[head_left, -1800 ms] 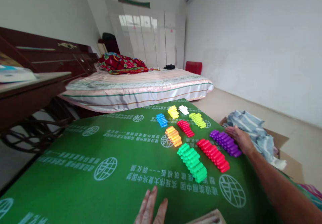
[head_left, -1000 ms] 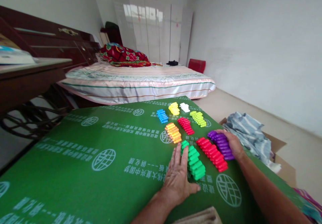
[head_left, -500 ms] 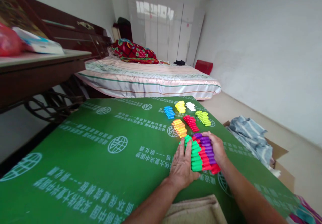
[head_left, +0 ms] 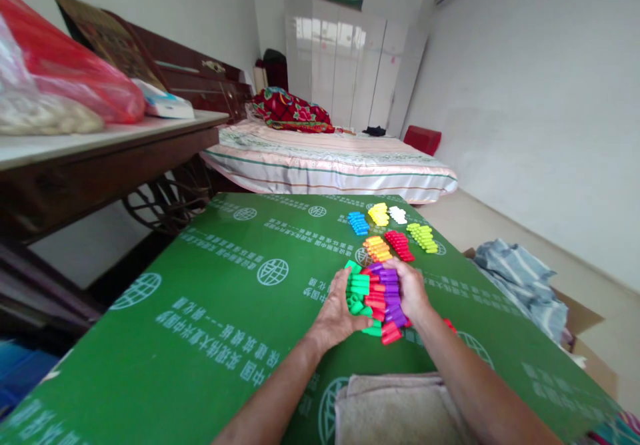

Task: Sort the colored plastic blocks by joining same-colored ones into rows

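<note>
Between my two hands lies a cluster of small cap-like plastic tubes: green tubes (head_left: pixel 359 285) on the left, red tubes (head_left: pixel 377 298) in the middle and purple tubes (head_left: pixel 391 288) on the right. My left hand (head_left: pixel 334 315) curves round the green side, thumb at the near end and fingers at the far end. My right hand (head_left: pixel 413 292) presses the purple side, its fingers partly hidden. Some green tubes lie askew, and a few red ones stick out at the near edge. Another red piece (head_left: pixel 449 325) shows beside my right forearm.
Beyond my hands lie groups of orange (head_left: pixel 377 248), red (head_left: pixel 399 246), blue (head_left: pixel 358 222), yellow (head_left: pixel 379 214), white (head_left: pixel 398 215) and lime-green pieces (head_left: pixel 423 237). A folded beige cloth (head_left: pixel 395 405) rests at the near edge of the green board (head_left: pixel 210 338).
The cluster has been squeezed narrower between my hands, and its green tubes are now jumbled. A red piece lies apart on the right. The view has shifted left.
</note>
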Motion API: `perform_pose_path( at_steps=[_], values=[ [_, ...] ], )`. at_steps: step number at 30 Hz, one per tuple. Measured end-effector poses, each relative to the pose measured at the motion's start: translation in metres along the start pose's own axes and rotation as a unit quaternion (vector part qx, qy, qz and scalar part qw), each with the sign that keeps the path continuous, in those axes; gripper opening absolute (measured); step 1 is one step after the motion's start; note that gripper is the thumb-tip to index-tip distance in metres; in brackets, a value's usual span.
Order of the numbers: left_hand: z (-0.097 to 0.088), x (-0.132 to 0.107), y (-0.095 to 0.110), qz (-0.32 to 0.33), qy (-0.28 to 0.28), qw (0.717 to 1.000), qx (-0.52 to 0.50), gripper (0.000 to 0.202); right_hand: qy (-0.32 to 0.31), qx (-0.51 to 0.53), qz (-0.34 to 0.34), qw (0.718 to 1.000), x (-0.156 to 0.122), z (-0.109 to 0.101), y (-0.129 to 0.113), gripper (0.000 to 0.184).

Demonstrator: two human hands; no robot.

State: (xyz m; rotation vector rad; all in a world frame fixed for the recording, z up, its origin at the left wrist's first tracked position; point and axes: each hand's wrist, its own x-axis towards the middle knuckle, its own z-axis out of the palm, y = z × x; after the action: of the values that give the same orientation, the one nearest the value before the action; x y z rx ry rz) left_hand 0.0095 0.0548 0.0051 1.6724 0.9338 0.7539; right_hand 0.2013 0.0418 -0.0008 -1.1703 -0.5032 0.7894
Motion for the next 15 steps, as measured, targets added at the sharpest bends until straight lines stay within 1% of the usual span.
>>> perform_pose_path(
  at_steps=[3, 6, 8, 12, 15],
  values=[
    [-0.023, -0.003, -0.001, -0.019, 0.029, 0.999, -0.041, 0.110, 0.023, 0.016, 0.023, 0.999, -0.012, 0.026, -0.001, 0.020],
    [-0.040, -0.005, -0.002, -0.031, 0.054, 0.996, -0.058, 0.090, 0.015, 0.010, 0.013, 1.000, -0.023, 0.051, 0.000, 0.022],
    [-0.051, -0.006, -0.003, -0.035, 0.075, 0.995, -0.054, 0.080, 0.005, 0.009, 0.003, 1.000, -0.031, 0.066, 0.002, 0.022],
    [-0.074, -0.010, -0.004, -0.044, 0.116, 0.992, -0.022, 0.074, -0.016, -0.007, -0.013, 1.000, -0.045, 0.090, 0.008, 0.023],
    [-0.092, -0.013, -0.003, -0.051, 0.138, 0.989, 0.011, 0.068, -0.047, -0.031, -0.016, 0.998, -0.055, 0.101, 0.012, 0.024]
  ],
)
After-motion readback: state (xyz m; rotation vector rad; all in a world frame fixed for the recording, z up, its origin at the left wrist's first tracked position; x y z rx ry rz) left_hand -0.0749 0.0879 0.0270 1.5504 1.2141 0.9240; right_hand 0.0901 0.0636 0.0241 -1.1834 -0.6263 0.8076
